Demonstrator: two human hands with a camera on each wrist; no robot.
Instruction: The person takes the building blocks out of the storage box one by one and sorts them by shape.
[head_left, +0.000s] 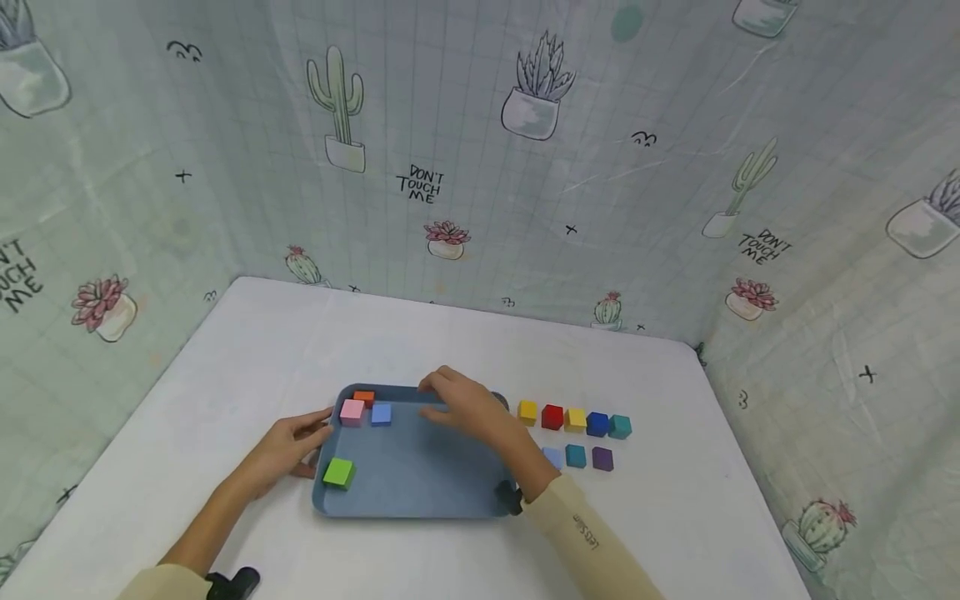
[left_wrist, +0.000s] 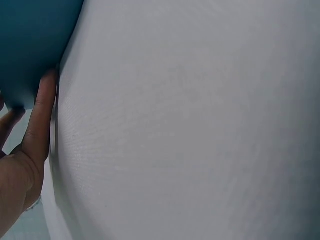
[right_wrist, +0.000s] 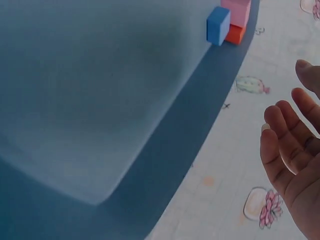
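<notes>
A blue-grey tray [head_left: 420, 487] lies on the white table. At its left wall is my left hand [head_left: 281, 450], its fingers touching the side; one straight finger shows against the tray wall [left_wrist: 35, 45] in the left wrist view. Over the tray's far part hovers my right hand [head_left: 468, 404], fingers loosely bent and holding nothing [right_wrist: 300, 160]. An orange block [head_left: 363, 397], a pink block [head_left: 352, 412] and a light blue block [head_left: 381, 414] cluster in the far left corner. The green block [head_left: 339, 473] sits near the left wall, closer to me.
Right of the tray, a row has a yellow block [head_left: 527, 412], a red block [head_left: 552, 417], another yellow, a dark blue [head_left: 597, 424] and a teal block [head_left: 619, 427]. Nearer are light blue, teal [head_left: 575, 456] and purple blocks [head_left: 602, 458]. A cactus-print curtain [head_left: 480, 183] surrounds the table.
</notes>
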